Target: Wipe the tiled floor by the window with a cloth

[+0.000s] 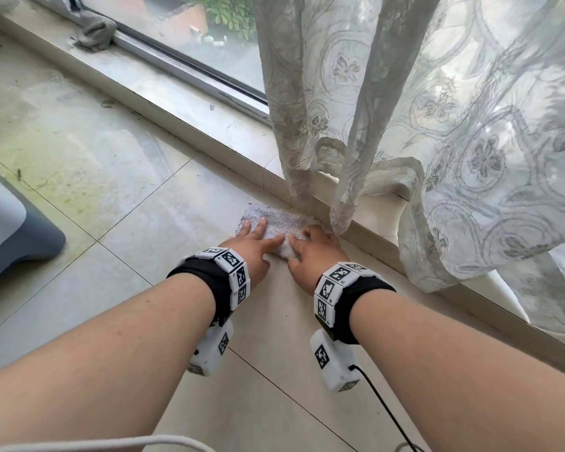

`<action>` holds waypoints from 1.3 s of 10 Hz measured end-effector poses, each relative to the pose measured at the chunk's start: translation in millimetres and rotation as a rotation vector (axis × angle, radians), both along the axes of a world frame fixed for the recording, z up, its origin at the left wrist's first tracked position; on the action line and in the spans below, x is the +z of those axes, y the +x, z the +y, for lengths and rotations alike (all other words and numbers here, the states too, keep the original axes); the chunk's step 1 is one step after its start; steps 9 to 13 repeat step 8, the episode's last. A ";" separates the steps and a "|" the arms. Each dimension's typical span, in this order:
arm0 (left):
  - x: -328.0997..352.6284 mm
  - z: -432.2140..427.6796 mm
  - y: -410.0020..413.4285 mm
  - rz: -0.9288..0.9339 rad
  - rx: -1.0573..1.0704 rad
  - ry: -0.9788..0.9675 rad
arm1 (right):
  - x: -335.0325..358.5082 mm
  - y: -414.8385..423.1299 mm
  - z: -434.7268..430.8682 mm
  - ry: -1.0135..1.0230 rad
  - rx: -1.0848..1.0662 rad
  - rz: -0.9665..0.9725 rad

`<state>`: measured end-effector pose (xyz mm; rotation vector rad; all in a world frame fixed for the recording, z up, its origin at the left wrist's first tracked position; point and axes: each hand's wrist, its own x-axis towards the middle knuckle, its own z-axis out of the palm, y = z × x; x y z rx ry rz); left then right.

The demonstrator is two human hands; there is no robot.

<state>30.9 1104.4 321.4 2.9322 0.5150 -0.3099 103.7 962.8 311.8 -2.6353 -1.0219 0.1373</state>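
Glossy beige floor tiles (pixel 137 230) meet a low stone sill (pixel 183 102); a fuzzy white cloth (pixel 276 218) lies flat just beside it, and left hand (pixel 253 247) and right hand (pixel 315 254) press it with flat fingers, not gripping

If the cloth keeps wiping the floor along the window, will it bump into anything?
Yes. The curtain hangs down right at the far right corner of the cloth, beside the right hand. Leftward, past the left hand, the floor along the ledge shows nothing blocking it.
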 end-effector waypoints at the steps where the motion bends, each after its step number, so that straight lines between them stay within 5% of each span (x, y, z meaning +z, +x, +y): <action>1: 31.7 11.5 0.8 -0.052 0.021 0.008 | 32.0 5.1 11.9 0.013 0.012 -0.014; 6: 150.4 34.7 -1.8 -0.085 0.192 0.036 | 144.9 8.6 56.2 -0.043 0.074 0.090; 8: 244.2 40.3 -12.7 -0.219 0.302 -0.097 | 239.3 6.1 57.9 0.022 0.072 0.230; 13: 244.2 40.3 -12.7 -0.219 0.302 -0.097 | 239.3 6.1 57.9 0.022 0.072 0.230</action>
